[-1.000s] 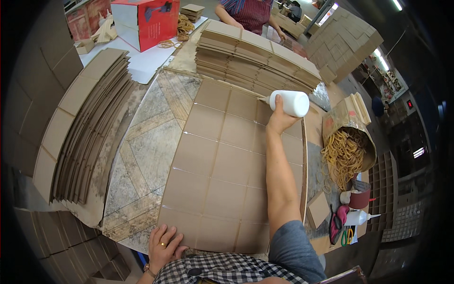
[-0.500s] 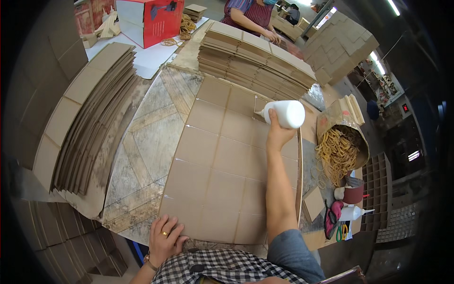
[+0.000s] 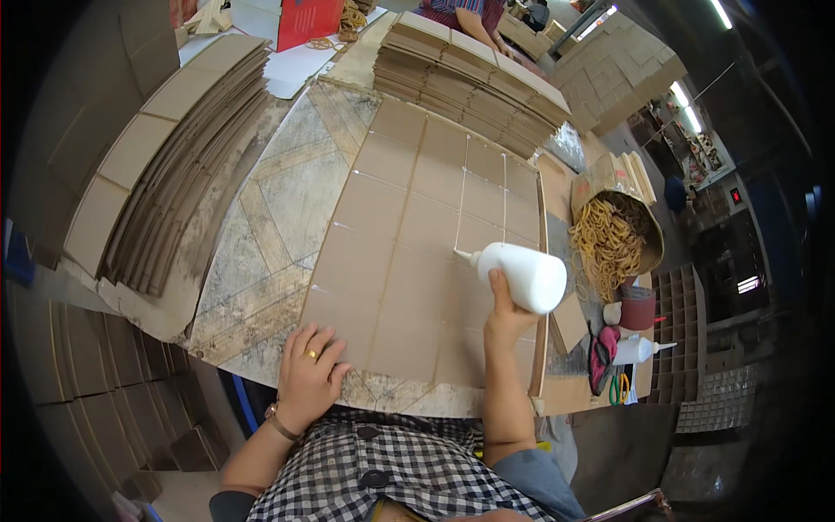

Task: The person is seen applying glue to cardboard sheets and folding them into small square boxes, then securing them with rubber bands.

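One flattened cardboard sheet [image 3: 409, 252] with creased panels lies on the patterned surface [image 3: 270, 217] in front of the person, and two hands work on it. The right hand [image 3: 504, 309] is closed around one white glue bottle [image 3: 520, 274], gripping it from below near its rounded base. The bottle lies almost level above the right part of the sheet, its long axis running left to right, with the nozzle pointing left and a little up the picture, the tip just at the cardboard where a thin white glue line [image 3: 461, 196] runs up along a crease toward the far edge. The left hand [image 3: 309, 374] lies flat, fingers spread, pressing the near left corner of the sheet; it wears one ring and there is one watch at the wrist. Two stacks of flat cardboard flank the sheet: one fanned stack at the left [image 3: 174, 157] and one taller stack at the far side [image 3: 474, 78]. To the right stands one open carton of rubber bands [image 3: 613, 239], and near it a second, smaller white bottle [image 3: 635, 350] beside a dark red tape roll [image 3: 639, 306]. A red box [image 3: 309, 19] sits at the far edge. Compared with a second ago, the bottle has come from the far right end of the sheet down to the near middle, and the glue line now shows along the crease; the left hand has stayed on its corner.
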`<state>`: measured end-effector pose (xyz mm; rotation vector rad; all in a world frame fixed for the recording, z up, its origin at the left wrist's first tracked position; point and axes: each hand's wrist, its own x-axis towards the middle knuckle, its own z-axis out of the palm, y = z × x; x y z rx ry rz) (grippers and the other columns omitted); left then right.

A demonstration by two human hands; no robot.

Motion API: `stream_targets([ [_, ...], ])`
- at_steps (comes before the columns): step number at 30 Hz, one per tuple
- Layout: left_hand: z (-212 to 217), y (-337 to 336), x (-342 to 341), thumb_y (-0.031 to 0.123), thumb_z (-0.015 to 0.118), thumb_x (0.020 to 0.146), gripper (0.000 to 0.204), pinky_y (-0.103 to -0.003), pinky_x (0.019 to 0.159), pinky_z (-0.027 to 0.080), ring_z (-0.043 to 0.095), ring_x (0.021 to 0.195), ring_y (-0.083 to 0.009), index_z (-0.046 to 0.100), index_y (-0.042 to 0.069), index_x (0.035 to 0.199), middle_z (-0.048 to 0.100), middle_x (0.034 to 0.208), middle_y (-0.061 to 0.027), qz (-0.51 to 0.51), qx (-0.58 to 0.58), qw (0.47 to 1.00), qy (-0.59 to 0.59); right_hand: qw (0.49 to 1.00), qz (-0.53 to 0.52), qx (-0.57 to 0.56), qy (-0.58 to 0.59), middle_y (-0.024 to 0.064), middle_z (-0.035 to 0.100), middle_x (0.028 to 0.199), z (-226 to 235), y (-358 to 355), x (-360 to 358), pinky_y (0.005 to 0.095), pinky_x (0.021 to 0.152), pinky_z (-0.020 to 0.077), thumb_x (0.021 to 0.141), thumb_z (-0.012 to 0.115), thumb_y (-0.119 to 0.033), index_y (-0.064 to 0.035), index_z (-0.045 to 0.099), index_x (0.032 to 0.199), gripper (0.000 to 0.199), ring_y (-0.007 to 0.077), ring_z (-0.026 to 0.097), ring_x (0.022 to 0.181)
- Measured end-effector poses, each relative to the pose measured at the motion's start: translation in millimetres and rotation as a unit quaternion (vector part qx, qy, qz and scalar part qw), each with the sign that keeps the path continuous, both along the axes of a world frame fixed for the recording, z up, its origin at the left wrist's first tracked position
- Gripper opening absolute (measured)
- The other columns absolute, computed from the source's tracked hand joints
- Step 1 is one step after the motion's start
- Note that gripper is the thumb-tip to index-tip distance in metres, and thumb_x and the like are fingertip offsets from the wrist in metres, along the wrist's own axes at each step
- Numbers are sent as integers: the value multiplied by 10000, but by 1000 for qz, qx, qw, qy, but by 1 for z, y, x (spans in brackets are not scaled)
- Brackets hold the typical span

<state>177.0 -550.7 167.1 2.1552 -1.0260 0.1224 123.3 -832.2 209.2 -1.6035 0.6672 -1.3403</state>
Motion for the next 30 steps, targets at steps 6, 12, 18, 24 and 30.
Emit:
stream_targets([
  [6, -1, 1, -2, 154, 707, 718, 322, -497, 996, 351, 481, 1122, -368, 630, 19, 1000, 580, 1107, -149, 0, 1, 1000, -18, 997, -3, 0, 77, 98, 625, 1056, -10, 50, -81, 323, 858, 482, 719, 743, 31, 28, 565, 1118, 437, 189, 603, 932],
  [12, -4, 1, -3, 157, 701, 737, 316, -499, 1002, 344, 475, 1138, -371, 625, 20, 1012, 575, 1121, -149, -3, 2, 1000, -16, 994, 12, 56, 90, 95, 613, 1072, 0, 101, -147, 337, 889, 464, 723, 743, 21, 21, 553, 1135, 454, 195, 585, 971],
  [18, -6, 1, -4, 156, 706, 731, 320, -494, 1006, 340, 473, 1147, -369, 627, 23, 1011, 579, 1131, -152, 0, 3, 1000, -19, 987, 29, 114, 110, 91, 601, 1070, 9, 121, -184, 354, 881, 462, 702, 772, -29, 4, 524, 1168, 529, 218, 581, 967],
  [24, -7, 1, -4, 160, 704, 733, 320, -494, 1009, 338, 471, 1151, -368, 631, 22, 1011, 580, 1138, -153, 0, 2, 1000, -25, 990, 23, 136, 41, 105, 574, 1095, 30, 110, -177, 364, 906, 442, 710, 742, -81, 15, 473, 1215, 580, 223, 565, 996],
  [30, -5, 1, -3, 164, 708, 729, 332, -492, 1002, 345, 462, 1162, -364, 636, 17, 1019, 577, 1141, -151, 2, 10, 1000, -14, 994, -20, 56, -92, 107, 564, 1138, 29, 49, -117, 350, 888, 473, 803, 680, -41, 25, 457, 1234, 489, 201, 571, 1013],
])
